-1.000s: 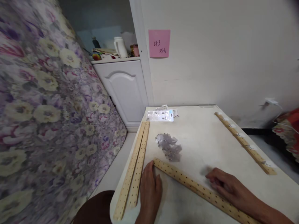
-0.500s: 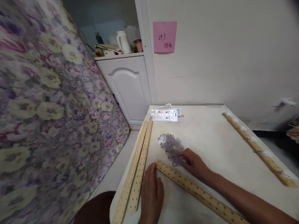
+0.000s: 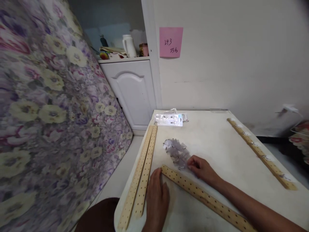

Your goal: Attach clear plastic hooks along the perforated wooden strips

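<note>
The left hand (image 3: 157, 199) lies loosely open, its fingertips at one end of a wooden strip (image 3: 205, 197) with holes. The right hand (image 3: 202, 169) curls its fingers beside some little see-through bags (image 3: 178, 155); I can't tell if it holds anything. Farther left lie two more strips (image 3: 146, 170).

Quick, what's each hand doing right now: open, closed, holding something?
Left hand: open, at one end of the holed wooden strip.
Right hand: curled beside the pile of small packets; can't tell if it holds one.
</note>
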A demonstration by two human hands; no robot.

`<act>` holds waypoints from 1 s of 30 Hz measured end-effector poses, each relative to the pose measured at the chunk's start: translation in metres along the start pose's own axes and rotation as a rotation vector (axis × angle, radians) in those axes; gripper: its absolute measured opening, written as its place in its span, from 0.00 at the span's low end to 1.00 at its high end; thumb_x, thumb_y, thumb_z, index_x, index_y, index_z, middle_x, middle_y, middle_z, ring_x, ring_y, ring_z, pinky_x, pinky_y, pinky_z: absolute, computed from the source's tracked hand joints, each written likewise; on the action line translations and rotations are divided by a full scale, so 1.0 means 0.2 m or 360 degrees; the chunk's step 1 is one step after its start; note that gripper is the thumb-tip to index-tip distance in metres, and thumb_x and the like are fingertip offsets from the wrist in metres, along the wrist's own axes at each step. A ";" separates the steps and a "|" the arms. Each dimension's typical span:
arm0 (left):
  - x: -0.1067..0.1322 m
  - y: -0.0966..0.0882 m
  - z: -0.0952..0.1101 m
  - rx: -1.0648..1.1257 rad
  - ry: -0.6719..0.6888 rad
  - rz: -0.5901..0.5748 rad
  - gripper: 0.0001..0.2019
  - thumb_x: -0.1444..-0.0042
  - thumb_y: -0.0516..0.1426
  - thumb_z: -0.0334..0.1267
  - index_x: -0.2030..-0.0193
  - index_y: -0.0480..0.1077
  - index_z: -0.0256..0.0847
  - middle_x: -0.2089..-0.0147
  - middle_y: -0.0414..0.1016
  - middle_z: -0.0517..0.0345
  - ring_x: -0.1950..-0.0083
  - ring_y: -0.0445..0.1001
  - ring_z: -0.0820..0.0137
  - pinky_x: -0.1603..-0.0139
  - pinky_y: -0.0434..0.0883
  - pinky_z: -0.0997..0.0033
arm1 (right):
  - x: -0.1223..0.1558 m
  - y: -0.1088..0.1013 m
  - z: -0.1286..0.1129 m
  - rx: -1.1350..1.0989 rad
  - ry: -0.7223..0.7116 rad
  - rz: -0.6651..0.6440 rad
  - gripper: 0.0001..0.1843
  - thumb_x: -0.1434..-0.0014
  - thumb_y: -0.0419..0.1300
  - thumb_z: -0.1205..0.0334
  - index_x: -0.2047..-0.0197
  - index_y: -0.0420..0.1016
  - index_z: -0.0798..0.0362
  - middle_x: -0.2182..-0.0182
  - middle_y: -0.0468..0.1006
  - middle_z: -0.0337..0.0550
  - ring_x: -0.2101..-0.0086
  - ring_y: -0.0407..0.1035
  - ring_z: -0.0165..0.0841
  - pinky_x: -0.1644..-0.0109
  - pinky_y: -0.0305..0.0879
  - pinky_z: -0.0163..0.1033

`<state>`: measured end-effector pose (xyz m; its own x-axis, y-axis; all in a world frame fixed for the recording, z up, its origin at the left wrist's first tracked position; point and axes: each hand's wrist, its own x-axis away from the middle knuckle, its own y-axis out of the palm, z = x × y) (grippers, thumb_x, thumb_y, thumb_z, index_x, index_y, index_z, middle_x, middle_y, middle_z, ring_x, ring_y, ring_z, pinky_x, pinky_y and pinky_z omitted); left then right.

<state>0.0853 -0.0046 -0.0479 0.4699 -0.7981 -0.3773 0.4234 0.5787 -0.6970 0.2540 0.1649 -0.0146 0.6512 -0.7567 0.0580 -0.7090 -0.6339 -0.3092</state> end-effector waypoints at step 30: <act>0.01 -0.14 0.06 0.0446 -0.0049 -0.0094 0.15 0.43 0.47 0.30 0.49 0.64 0.39 0.53 0.70 0.50 0.52 0.69 0.65 0.49 0.69 0.59 | 0.09 0.31 -0.09 -0.0566 0.0144 0.0053 0.15 0.52 0.61 0.54 0.62 0.70 0.52 0.83 0.66 0.28 0.86 0.59 0.25 0.81 0.53 0.31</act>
<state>0.0840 -0.0211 -0.0217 0.4597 -0.8287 -0.3192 0.6461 0.5587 -0.5200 0.2175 0.1086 -0.0148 0.6109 -0.7789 0.1420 -0.7895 -0.6127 0.0359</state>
